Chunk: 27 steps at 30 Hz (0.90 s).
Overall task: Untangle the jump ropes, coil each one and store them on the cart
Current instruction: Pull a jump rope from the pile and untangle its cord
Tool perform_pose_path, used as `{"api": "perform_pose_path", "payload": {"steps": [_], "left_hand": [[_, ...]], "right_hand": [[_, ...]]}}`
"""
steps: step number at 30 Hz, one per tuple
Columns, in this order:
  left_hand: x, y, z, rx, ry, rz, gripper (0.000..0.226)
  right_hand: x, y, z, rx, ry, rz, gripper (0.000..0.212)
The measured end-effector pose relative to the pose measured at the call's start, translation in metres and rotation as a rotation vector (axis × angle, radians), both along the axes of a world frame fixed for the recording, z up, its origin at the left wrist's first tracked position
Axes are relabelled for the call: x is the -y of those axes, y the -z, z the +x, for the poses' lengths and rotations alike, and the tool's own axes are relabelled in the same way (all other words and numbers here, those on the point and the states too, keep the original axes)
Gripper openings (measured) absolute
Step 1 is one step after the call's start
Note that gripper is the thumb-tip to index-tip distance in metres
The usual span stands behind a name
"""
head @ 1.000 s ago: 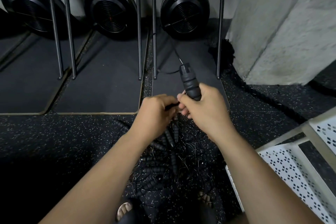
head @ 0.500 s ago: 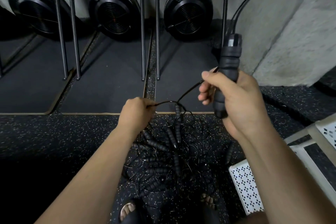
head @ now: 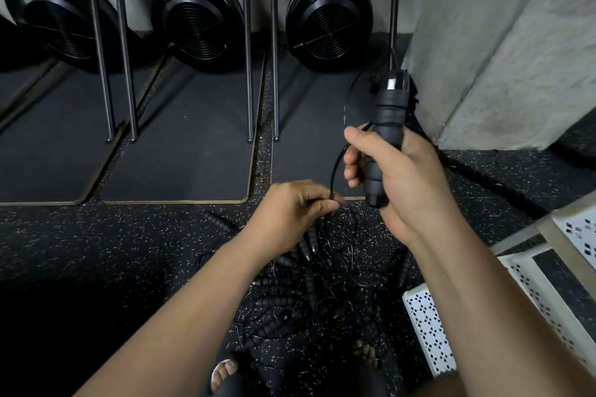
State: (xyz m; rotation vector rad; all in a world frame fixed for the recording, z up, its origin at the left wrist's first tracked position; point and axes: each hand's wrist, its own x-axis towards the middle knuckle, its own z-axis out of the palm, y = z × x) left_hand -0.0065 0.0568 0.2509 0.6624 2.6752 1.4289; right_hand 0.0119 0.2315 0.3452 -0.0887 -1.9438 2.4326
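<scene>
Gripping a black jump-rope handle (head: 385, 138) upright, my right hand (head: 406, 177) has its fingers wrapped round it, above the tangled pile of ropes (head: 306, 284) on the floor. My left hand (head: 290, 213), also above the pile, pinches the handle's thin cord (head: 334, 171). The white cart (head: 429, 332) stands just right of the pile.

right hand (head: 403, 177) grips handle (head: 385, 135), left hand (head: 290, 213) pinches cord (head: 335, 167)
</scene>
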Motion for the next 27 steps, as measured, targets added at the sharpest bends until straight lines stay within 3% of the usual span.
{"api": "perform_pose_path", "payload": {"steps": [3, 7, 10, 19, 22, 27], "left_hand": [[0.005, -0.004, -0.002, -0.046, 0.006, 0.036, 0.006], [0.008, -0.010, -0.004, -0.114, 0.019, 0.060, 0.012], [0.007, -0.010, -0.002, -0.065, 0.013, 0.071, 0.010], [0.011, -0.003, -0.007, -0.020, -0.016, 0.055, 0.012], [0.020, 0.000, -0.012, 0.014, -0.094, 0.030, 0.029], [0.029, 0.001, -0.019, 0.035, -0.259, 0.027, 0.022]], "right_hand": [[-0.001, 0.010, -0.003, 0.041, -0.058, 0.077, 0.010], [0.005, 0.029, -0.006, 0.084, -0.111, 0.355, 0.010], [0.006, 0.034, -0.009, 0.061, -0.054, 0.447, 0.005], [0.005, 0.020, -0.004, -0.008, -0.023, 0.339, 0.006], [-0.003, 0.011, -0.004, -0.027, 0.050, 0.233, 0.007], [-0.007, 0.001, -0.002, -0.026, 0.067, 0.107, 0.004]]}}
